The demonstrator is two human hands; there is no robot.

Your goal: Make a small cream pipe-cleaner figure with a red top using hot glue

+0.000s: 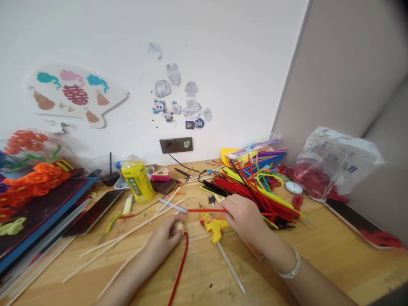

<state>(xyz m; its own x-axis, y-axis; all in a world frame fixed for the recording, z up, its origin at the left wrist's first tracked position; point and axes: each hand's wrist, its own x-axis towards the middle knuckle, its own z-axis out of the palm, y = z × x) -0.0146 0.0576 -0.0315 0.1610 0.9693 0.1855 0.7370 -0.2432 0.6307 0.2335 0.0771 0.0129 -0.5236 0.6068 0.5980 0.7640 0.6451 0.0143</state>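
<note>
My left hand (164,233) is closed, its fingers pinched together near the table's middle. A red pipe cleaner (180,267) runs from its fingertips down toward the front edge. Something cream-coloured (180,227) shows at those fingertips; I cannot make out what it is. Level across the table, a second length of red pipe cleaner (205,210) reaches left out of my right hand (244,216), whose fingers are closed on its end. Whether both red lengths are one piece is unclear. Below the right hand lies a yellow glue gun (216,225) with a clear glue stick (231,267) in its back.
Behind the right hand spreads a heap of coloured pipe cleaners (255,187). Thin wooden sticks (127,231), a phone (95,212) and a yellow drink bottle (137,178) are on the left, beside orange flowers (38,182). A plastic bag (334,165) stands far right.
</note>
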